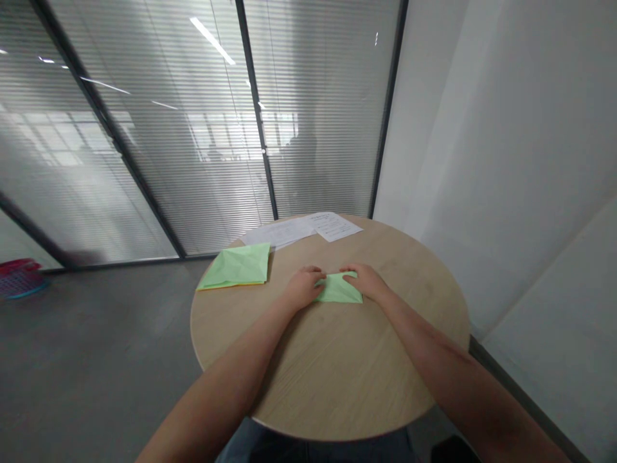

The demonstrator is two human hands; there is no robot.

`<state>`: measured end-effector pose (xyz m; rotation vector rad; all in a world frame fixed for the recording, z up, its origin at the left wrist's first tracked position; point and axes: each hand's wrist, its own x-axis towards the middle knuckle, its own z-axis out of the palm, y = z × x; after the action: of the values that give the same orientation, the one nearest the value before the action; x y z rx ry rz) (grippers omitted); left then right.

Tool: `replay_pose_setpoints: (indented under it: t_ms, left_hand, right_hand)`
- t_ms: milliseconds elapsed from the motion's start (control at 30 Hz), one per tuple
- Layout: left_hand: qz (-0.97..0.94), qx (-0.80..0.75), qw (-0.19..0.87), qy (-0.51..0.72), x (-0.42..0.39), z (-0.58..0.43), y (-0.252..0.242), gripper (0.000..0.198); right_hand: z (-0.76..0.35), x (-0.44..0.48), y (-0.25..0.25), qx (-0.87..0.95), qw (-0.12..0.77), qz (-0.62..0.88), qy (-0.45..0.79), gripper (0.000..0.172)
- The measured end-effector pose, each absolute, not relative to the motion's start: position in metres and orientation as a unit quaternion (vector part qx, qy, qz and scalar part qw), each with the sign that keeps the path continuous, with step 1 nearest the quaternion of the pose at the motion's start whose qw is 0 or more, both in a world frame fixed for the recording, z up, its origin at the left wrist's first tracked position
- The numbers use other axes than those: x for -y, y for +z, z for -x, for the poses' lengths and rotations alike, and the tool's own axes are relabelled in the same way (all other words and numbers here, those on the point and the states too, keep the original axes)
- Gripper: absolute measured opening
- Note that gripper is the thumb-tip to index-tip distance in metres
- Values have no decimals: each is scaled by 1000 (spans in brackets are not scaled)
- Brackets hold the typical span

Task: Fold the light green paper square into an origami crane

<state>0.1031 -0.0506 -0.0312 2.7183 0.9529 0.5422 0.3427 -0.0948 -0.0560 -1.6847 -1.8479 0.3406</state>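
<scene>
A small folded sheet of light green paper [339, 290] lies in the middle of the round wooden table. My left hand [305, 287] is at its left end, with the fingers curled around the upper left edge and the thumb on the paper. At the upper right corner, my right hand [365, 281] grips the same sheet, its fingers bent over the top edge. Parts of both ends of the paper are hidden under the hands. To the left, a larger pile of green paper [238, 263] rests near the table's edge, with a thin yellow edge showing underneath.
White printed sheets [332, 226] overlap at the far side of the table [347, 373]. Behind it stands a glass partition with blinds [212, 180]. A white wall [520, 161] rises on the right. A red and blue basket [22, 280] is on the floor at far left.
</scene>
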Motion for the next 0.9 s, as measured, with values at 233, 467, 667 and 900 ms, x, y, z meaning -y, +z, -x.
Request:
replay_pose_setpoints:
  t_ms: [233, 467, 667, 900]
  left_hand:
    - [-928, -338, 57, 144, 52, -102, -44, 37]
    - [-913, -399, 55, 58, 56, -104, -44, 56]
    - [-912, -405, 62, 19, 67, -95, -22, 55]
    - [-906, -423, -5, -31, 93, -94, 14, 38]
  right_hand:
    - [-332, 100, -51, 765, 230, 601, -10, 32]
    - [-322, 101, -60, 789, 95, 607, 18, 47]
    - [-323, 100, -59, 773, 70, 627, 63, 51]
    - [-321, 100, -58, 774, 69, 626, 69, 52]
